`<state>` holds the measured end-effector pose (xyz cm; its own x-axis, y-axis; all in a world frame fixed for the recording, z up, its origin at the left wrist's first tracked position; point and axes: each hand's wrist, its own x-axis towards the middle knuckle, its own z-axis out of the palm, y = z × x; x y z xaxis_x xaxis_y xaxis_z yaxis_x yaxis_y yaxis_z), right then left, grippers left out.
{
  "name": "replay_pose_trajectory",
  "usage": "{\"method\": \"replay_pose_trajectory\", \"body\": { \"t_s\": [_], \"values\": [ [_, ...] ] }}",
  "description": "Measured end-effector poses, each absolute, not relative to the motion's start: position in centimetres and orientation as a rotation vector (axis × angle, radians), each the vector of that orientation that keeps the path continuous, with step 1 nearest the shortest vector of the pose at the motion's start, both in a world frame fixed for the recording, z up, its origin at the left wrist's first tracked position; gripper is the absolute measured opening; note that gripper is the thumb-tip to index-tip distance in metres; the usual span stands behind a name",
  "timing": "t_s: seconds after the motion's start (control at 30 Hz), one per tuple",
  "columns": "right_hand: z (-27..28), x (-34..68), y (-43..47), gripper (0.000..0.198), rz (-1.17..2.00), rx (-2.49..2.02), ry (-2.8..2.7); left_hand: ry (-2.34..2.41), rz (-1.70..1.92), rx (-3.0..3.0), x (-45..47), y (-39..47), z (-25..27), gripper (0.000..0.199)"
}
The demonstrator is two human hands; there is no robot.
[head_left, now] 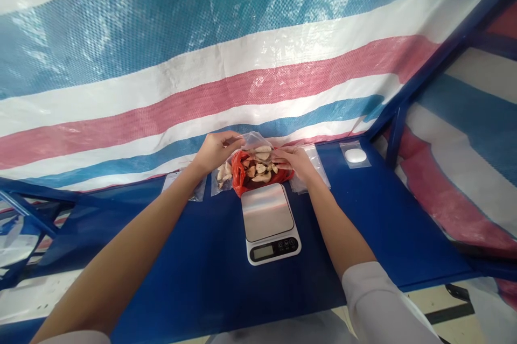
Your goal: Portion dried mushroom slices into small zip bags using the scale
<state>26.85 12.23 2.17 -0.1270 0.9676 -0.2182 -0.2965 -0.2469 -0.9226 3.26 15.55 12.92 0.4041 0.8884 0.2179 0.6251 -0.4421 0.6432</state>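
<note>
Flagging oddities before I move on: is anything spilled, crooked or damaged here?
Nothing stands out. The pale slices that show lie in the red bag or clear bags, with no visible spill. The scale sits roughly square to the blue table, without apparent damage; I can't make out digits on its display.

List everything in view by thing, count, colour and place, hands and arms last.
Table: one, blue, below everything
Scale: one, white and silver, mid-table
Red bag: one, red, beyond scale
Pieces: many, pale to brown, in red bag
Held clear bag: one, transparent, red bag's far side
Filled clear bag: one, transparent, left of red bag
Other clear bags: count unclear, transparent, both sides
Oval item: one, white, far right
Sheeting: striped blue, white, red, behind and right
Frame bars: several, blue, both sides
Slotted panel: one, white, lower left
Floor: pale, lower right
Left hand: one, bare, pinching held clear bag
Right hand: one, bare, by red bag
Forearms: two, bare
Sleeves: two, pale, bottom
</note>
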Motion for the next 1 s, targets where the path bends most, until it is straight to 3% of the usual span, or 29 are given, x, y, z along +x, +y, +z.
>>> {"method": "replay_pose_trajectory", "body": {
  "t_s": [1.0],
  "values": [
    [3.0,26.3,11.8,0.023,1.588,-1.143,-0.881,1.24,0.78,2.191,3.1,15.5,11.8,0.036]
  ]
}}
